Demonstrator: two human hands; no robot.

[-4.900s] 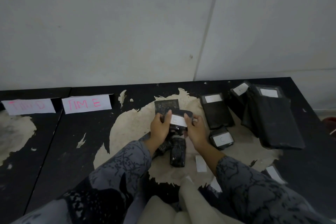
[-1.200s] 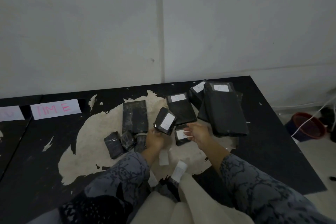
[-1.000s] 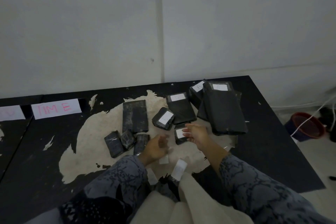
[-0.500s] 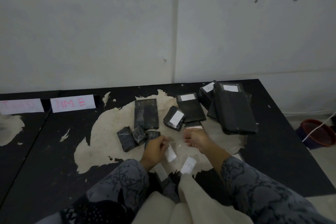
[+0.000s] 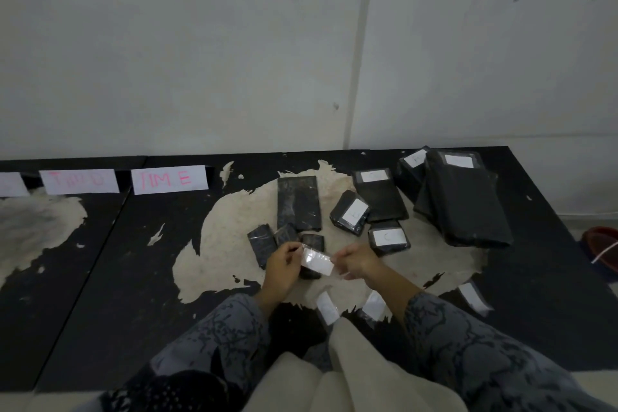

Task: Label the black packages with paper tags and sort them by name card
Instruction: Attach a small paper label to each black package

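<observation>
I pinch a paper tag [image 5: 317,263] by its two ends, my left hand [image 5: 283,266] at one end and my right hand [image 5: 357,262] at the other, fingers curled and pressed on its edges. The tag hangs just above the pale worn patch [image 5: 227,237] of the black table [image 5: 100,278]. On that patch, past my left hand, lie three small unlabelled packages [image 5: 262,242] with a longer bare one [image 5: 298,203] behind them. Towards the patch's right side sit tagged packages [image 5: 350,212], one just beyond my right hand [image 5: 388,237]. Right of the patch a big tagged stack [image 5: 468,204] lies on the black. At the patch's near edge lie spare tags [image 5: 327,308] (three that I can count). Well left of the patch, by the wall, stands the card "TIM E" [image 5: 169,179], another card [image 5: 79,181] beside it, its writing too blurred to read.
</observation>
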